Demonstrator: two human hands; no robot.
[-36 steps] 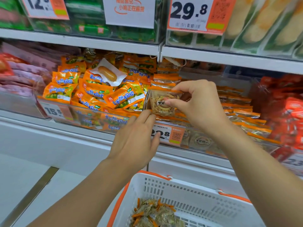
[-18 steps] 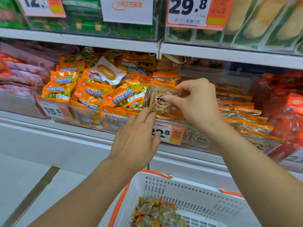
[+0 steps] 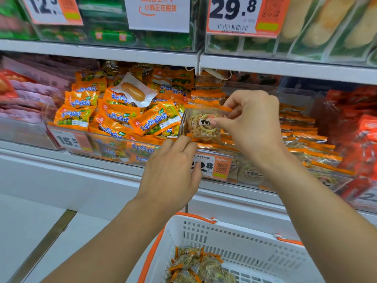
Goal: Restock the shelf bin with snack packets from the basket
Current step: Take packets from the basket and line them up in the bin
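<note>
The right hand (image 3: pixel 252 127) pinches a clear snack packet (image 3: pixel 205 124) with an orange top strip between thumb and curled fingers, so its grip is closed on that packet, which stands upright at the left end of the clear shelf bin (image 3: pixel 263 179), just above the stacked packets already lying there. Against half a second ago the packet sits in much the same spot, only a touch lower toward the stack, and the hand around it has hardly shifted. The left hand (image 3: pixel 173 172), at 7 o'clock from the packet, reaches up with straight fingers, its grip open; the fingertips (image 3: pixel 188 140) touch the packet's lower edge at the bin's front lip, as they did before. Just beside this hand, at its 3 o'clock, an orange price tag (image 3: pixel 214 166) is clipped to the bin front. The white basket (image 3: pixel 234 233) with orange rim lies at 6 o'clock, holding a heap of more packets (image 3: pixel 195 266). At 9 o'clock from the held packet, a neighbouring bin holds orange corn packets (image 3: pixel 120 117).
</note>
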